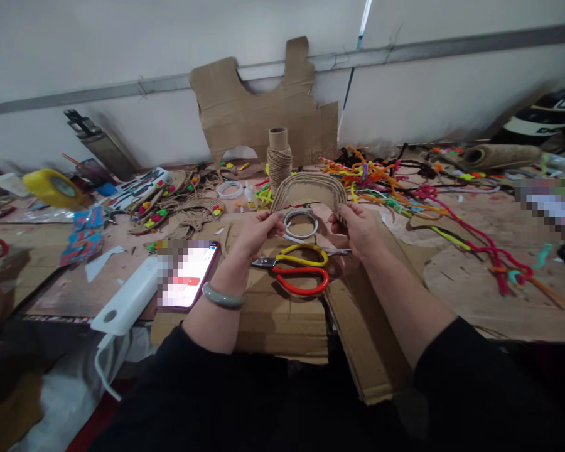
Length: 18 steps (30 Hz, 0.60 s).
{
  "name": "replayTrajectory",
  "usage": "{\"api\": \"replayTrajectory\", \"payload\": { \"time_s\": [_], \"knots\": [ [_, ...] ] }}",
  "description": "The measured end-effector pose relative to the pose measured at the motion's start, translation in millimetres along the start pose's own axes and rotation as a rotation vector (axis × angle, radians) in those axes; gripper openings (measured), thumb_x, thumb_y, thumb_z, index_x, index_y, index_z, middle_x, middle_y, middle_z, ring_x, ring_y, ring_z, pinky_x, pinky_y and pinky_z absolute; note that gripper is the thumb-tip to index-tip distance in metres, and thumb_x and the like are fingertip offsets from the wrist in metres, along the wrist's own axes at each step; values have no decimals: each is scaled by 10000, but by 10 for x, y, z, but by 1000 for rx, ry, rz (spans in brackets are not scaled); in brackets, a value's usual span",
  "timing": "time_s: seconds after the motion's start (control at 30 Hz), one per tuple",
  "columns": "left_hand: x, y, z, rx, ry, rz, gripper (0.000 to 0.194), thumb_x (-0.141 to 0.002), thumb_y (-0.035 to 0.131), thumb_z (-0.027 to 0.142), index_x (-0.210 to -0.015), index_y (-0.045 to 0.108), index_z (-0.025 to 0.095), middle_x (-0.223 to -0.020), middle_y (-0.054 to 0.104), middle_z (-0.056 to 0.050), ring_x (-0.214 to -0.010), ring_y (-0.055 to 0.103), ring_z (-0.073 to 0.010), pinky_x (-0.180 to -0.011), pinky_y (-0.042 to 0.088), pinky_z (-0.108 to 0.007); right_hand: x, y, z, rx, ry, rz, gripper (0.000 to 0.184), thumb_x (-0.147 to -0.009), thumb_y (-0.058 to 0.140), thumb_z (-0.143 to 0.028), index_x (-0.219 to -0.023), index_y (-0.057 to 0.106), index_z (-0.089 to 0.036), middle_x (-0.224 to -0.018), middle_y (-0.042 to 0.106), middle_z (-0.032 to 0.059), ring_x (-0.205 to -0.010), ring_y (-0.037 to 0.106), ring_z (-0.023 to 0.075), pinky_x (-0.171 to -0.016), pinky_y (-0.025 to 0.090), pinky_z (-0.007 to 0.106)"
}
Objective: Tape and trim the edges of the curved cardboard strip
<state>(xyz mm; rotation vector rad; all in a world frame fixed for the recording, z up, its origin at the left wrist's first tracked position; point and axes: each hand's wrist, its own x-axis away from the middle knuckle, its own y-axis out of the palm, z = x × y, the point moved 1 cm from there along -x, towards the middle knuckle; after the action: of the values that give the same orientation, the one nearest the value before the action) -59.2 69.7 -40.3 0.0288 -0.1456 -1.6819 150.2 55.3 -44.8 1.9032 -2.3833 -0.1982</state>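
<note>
Twine-wrapped arch point(308, 186) spans between my hands: left hand point(258, 231) pinches one end, right hand point(358, 227) clasps the other, above scissors point(297, 269).

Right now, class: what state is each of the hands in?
Left hand: closed on the twine-wrapped arch, left end.
Right hand: closed on its right end.

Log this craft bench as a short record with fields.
left hand: left hand grips the left end of the jute-wrapped arch
right hand: right hand grips the arch's right end
under the arch: tape ring
near the wrists: yellow scissors and red scissors on cardboard sheet
behind: twine spool
left of the hands: phone
right side: pipe cleaners
</note>
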Motion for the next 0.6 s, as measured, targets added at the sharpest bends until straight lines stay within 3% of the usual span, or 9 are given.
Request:
{"api": "replayTrajectory", "payload": {
  "time_s": [0.13, 0.3, 0.43, 0.6],
  "knots": [
    [5, 9, -8, -65, 42, 9, 277, -659, 772, 382, -626, 631, 146, -578, 620, -15, -547, 542, -94, -588, 434, -236, -5, -5, -14, -38, -2, 18, 313, -669, 705, -458, -671, 518, -207, -579, 570, -40, -449, 474, 60, -470, 424, 201],
    [-32, -14, -53, -111, 72, 47, 352, -659, 753, 468, -601, 621, 147, -576, 618, -23, -550, 527, -105, -593, 424, -252, -3, -7, -17, -61, 16, 2, 324, -653, 726, -453, -687, 521, -205, -582, 579, -40, -436, 474, 59, -447, 405, 197],
    [-56, -39, -94, -161, 108, 73, 275, -679, 733, 421, -700, 692, 150, -729, 685, -36, -665, 569, -117, -660, 445, -249, 2, -6, -23, -59, 10, 2, 362, -633, 738, -484, -674, 506, -209, -574, 590, -46, -420, 462, 54, -424, 393, 185],
    [-48, -22, -76, -178, 138, 9, 246, -646, 752, 316, -846, 710, 177, -894, 717, -46, -809, 613, -156, -772, 478, -296, 3, 1, -32, -82, 8, 11, 358, -612, 745, -467, -661, 508, -203, -554, 590, -52, -403, 464, 49, -410, 396, 175]
  ]
}}
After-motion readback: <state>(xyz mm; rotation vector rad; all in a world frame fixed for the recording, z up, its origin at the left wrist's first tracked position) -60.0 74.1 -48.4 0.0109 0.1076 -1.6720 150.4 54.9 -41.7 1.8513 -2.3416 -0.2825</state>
